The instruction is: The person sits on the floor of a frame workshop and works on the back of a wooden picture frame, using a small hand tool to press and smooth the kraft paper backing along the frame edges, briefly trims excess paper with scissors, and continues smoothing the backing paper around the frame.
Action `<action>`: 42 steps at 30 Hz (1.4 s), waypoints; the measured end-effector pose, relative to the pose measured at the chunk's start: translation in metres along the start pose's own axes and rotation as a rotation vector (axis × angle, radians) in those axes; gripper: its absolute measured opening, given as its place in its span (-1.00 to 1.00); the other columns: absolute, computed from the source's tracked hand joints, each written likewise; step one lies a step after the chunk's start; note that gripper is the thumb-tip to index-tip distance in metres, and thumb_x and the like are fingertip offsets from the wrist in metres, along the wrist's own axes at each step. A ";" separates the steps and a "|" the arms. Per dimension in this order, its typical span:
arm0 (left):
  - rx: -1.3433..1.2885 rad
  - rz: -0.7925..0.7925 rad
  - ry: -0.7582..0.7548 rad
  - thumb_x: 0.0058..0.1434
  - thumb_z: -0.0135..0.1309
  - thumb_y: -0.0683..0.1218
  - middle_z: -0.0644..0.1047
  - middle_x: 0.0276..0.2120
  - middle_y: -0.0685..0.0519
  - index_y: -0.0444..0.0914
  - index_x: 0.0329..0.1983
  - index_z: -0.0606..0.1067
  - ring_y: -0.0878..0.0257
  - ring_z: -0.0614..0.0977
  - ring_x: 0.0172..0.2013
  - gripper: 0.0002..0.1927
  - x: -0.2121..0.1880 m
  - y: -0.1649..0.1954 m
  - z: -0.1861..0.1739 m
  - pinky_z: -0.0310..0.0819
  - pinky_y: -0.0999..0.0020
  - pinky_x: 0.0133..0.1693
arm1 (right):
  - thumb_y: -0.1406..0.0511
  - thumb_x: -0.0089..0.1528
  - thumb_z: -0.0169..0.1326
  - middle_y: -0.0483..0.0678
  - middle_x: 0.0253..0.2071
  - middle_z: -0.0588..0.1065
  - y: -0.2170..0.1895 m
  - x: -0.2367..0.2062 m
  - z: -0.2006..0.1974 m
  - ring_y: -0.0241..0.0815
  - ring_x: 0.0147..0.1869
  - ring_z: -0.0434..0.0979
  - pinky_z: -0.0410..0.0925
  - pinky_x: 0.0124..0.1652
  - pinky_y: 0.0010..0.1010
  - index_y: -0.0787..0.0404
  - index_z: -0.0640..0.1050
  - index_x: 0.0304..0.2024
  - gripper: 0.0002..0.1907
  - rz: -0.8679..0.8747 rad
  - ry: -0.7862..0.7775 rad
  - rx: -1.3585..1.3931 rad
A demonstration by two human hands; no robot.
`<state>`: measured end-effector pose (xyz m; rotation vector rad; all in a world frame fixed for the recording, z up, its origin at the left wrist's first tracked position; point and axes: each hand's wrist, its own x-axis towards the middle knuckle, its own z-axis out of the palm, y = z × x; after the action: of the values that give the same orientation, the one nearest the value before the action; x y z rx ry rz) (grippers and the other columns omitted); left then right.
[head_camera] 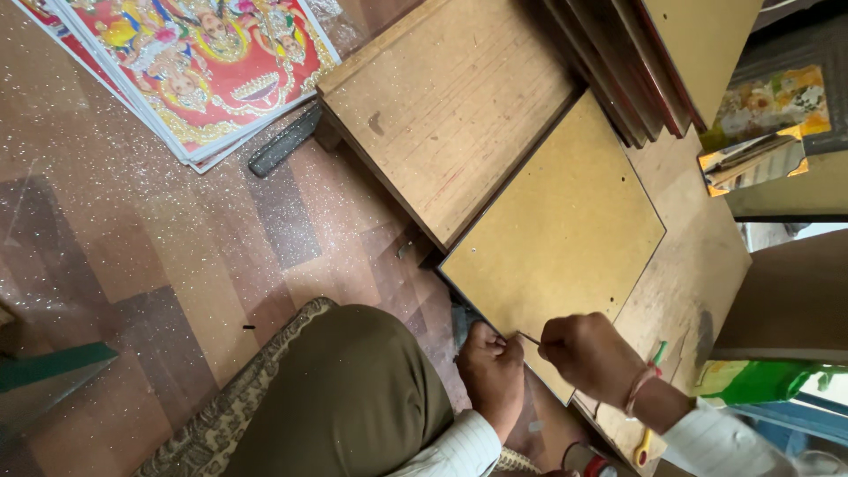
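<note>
Nearest the camera: an olive-green trousered knee (353, 389), resting on a patterned woven cushion (221, 415), fills the bottom centre, with white shirt cuffs at either wrist.
Left hand (491, 371): curled at the near corner of a flat square tan hardboard panel (556, 230); its grip is pressed together at the panel's edge, touching one end of a thin pale pin-like stick (528, 336).
Right hand (587, 353): fisted just beside the left, red and yellow thread bands at the wrist; its grip pinches the other end of the stick.
Thin stick: lies between the two hands right at the panel's near edge; its long axis runs almost level across the view, rising slightly toward the left hand. Whether it is a nail or a splinter cannot be told.
Hardboard panel: lies flat on the worn wooden tabletop (698, 265), turned diamond-wise, one corner toward the hands and the opposite corner pointing away, dark rim showing along its left edge.
Beside it: a raised rough wooden board (450, 97) touches the panel's far left edge; dark framed boards lean beyond.
Floor: glitter-speckled tiled floor (177, 238), a stack of colourful red printed posters (194, 62) and a dark bar-shaped tool (283, 141) next to them.
Right edge: a green plastic object (760, 380), blurred.
</note>
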<state>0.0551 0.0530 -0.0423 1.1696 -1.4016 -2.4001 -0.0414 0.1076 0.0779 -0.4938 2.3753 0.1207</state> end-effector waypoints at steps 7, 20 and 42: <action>-0.025 -0.045 -0.010 0.04 0.16 -0.28 0.46 -0.60 0.00 -0.32 -0.51 0.33 0.26 0.49 -0.53 -0.79 0.001 0.004 -0.001 0.43 0.33 -0.40 | 0.38 0.13 0.25 0.04 -0.65 0.49 0.009 0.011 -0.018 -0.21 -0.72 0.36 0.20 -0.68 -0.35 0.42 0.67 -0.44 -0.84 0.666 -0.263 0.942; -0.108 -0.047 -0.048 0.11 0.21 -0.24 0.50 -0.55 -0.02 -0.36 -0.47 0.36 0.26 0.53 -0.49 -0.78 0.000 0.007 -0.003 0.47 0.34 -0.36 | 0.32 -0.04 0.33 0.01 -0.31 0.67 0.002 -0.016 -0.002 -0.08 -0.35 0.69 0.51 -0.28 -0.33 0.12 0.65 0.00 -0.50 0.065 -0.002 0.114; -0.151 -0.204 -0.142 0.20 0.20 -0.13 0.57 -0.53 0.03 -0.36 -0.46 0.43 0.34 0.60 -0.55 -0.76 0.005 0.008 -0.003 0.62 0.38 -0.51 | 0.32 0.12 0.26 -0.02 -0.26 0.68 0.005 -0.096 0.059 -0.20 -0.27 0.71 0.50 -0.29 -0.42 0.20 0.68 -0.14 -0.75 0.328 0.678 0.535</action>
<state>0.0518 0.0440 -0.0396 1.1764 -1.1609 -2.7229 0.0590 0.1553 0.0965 0.1489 2.9670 -0.6131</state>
